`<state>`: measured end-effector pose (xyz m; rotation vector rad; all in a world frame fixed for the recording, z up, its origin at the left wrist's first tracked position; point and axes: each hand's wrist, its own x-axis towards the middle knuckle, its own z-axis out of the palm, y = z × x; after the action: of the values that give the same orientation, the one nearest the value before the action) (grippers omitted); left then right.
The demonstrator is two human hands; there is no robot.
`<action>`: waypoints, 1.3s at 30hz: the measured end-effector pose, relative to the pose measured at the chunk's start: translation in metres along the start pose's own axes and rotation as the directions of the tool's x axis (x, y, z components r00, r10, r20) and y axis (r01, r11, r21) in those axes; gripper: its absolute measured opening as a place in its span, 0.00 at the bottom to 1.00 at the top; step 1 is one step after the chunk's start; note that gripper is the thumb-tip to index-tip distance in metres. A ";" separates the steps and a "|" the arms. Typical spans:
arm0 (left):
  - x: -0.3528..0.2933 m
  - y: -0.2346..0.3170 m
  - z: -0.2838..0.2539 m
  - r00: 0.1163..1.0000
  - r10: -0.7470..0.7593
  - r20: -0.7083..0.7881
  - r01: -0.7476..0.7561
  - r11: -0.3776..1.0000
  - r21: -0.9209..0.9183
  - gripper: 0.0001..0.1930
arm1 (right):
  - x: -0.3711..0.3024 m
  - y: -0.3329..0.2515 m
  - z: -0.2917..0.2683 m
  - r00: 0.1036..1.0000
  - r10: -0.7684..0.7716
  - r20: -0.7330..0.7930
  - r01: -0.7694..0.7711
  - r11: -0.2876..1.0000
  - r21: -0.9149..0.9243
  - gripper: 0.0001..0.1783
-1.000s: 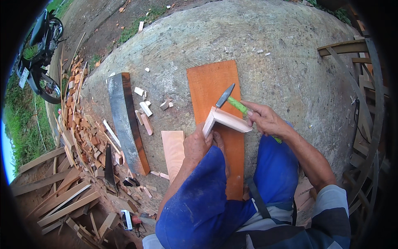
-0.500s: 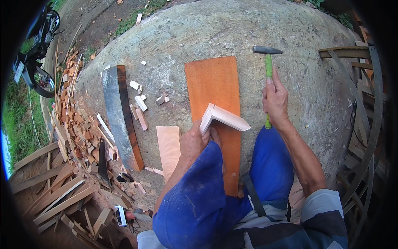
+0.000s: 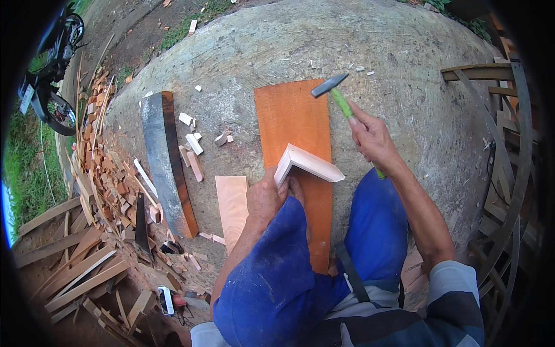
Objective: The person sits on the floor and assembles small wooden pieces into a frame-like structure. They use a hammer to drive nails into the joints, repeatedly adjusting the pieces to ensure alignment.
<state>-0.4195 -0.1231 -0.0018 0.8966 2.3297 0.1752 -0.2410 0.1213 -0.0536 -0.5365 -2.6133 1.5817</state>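
Observation:
My right hand (image 3: 373, 139) is wrapped round the green handle of a hammer (image 3: 341, 103). Its dark metal head is raised, tilted to the left, over the upper right edge of an orange-brown board (image 3: 293, 113). Beside my left knee, my left hand (image 3: 269, 194) grips a pale wooden corner piece (image 3: 315, 164), two strips meeting in an L. One arm of that piece points right across the board; the other runs down into my fingers. Part of the left hand is hidden by my knee.
A pale plank (image 3: 232, 208) lies left of the board. Farther left are small offcuts (image 3: 194, 144), a dark curved timber (image 3: 165, 162), a handsaw (image 3: 141, 228) and a heap of scraps (image 3: 110, 173). A motorcycle (image 3: 55, 75) stands far left; curved wooden frames (image 3: 517, 144) are at right.
The hammer has swung left and its head has tilted, coming from upright at the right to over the board's edge. The corner piece stays in my left hand, nearly unmoved.

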 end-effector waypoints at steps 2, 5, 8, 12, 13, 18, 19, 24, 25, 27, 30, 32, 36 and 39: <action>0.002 0.001 0.000 1.000 0.014 -0.016 -0.014 1.000 0.003 0.18 | -0.004 0.000 0.001 0.999 -0.039 -0.008 0.039 0.999 -0.023 0.28; 0.004 0.001 0.000 0.999 -0.029 0.036 0.028 0.999 0.041 0.18 | -0.002 -0.009 -0.002 0.999 -0.045 -0.006 0.045 0.999 -0.020 0.27; 0.003 0.001 0.001 0.998 0.038 -0.045 -0.038 0.999 -0.017 0.18 | 0.001 -0.026 -0.010 0.896 0.443 -0.030 -0.427 0.879 0.211 0.27; 0.003 0.002 0.000 1.000 -0.023 -0.001 0.023 1.000 -0.004 0.20 | -0.006 -0.036 -0.031 0.954 0.251 0.162 -0.268 0.959 0.093 0.28; 0.002 0.002 0.000 1.000 -0.022 -0.004 0.022 1.000 -0.007 0.20 | -0.011 -0.034 -0.035 0.954 0.276 0.116 -0.290 0.949 0.127 0.28; 0.004 0.003 -0.004 0.999 -0.031 0.023 0.031 1.000 0.000 0.19 | -0.045 0.007 -0.044 0.717 0.659 -0.226 -0.572 0.742 0.350 0.29; 0.003 0.004 -0.005 0.999 -0.023 0.023 0.023 1.000 -0.005 0.18 | -0.050 0.020 -0.044 0.668 0.698 -0.257 -0.570 0.702 0.427 0.30; 0.001 0.004 -0.007 0.999 -0.026 0.019 0.026 0.999 -0.027 0.18 | -0.073 0.078 -0.055 0.545 0.795 -0.266 -0.620 0.596 0.510 0.32; 0.001 0.004 -0.006 0.999 -0.037 0.020 0.037 0.999 -0.026 0.19 | -0.074 0.088 -0.057 0.564 0.783 -0.263 -0.640 0.616 0.459 0.32; 0.000 0.002 -0.004 0.999 -0.045 0.001 0.045 0.998 -0.044 0.21 | -0.072 0.102 -0.058 0.629 0.682 -0.372 -0.687 0.712 0.142 0.33; -0.007 -0.003 0.002 0.993 0.004 -0.121 -0.015 0.996 -0.092 0.23 | -0.069 0.105 -0.055 0.648 0.626 -0.434 -0.750 0.624 -0.219 0.36; -0.020 -0.010 0.005 0.959 0.075 -0.273 -0.108 0.988 -0.109 0.24 | -0.072 0.091 -0.044 0.738 0.471 -0.484 -0.656 0.669 -0.349 0.35; -0.068 -0.033 0.011 0.946 -0.005 -0.325 -0.034 0.993 -0.114 0.25 | -0.094 0.036 -0.008 0.817 0.298 -0.493 -0.434 0.881 -0.186 0.32; -0.094 -0.053 0.013 0.969 -0.113 -0.218 0.100 0.992 -0.072 0.23 | -0.106 -0.005 0.034 0.874 0.375 -0.309 -0.386 0.922 0.029 0.31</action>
<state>-0.3876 -0.2255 0.0184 0.7523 2.5572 0.3141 -0.1493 0.0577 -0.0506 -1.2593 -2.3992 1.3904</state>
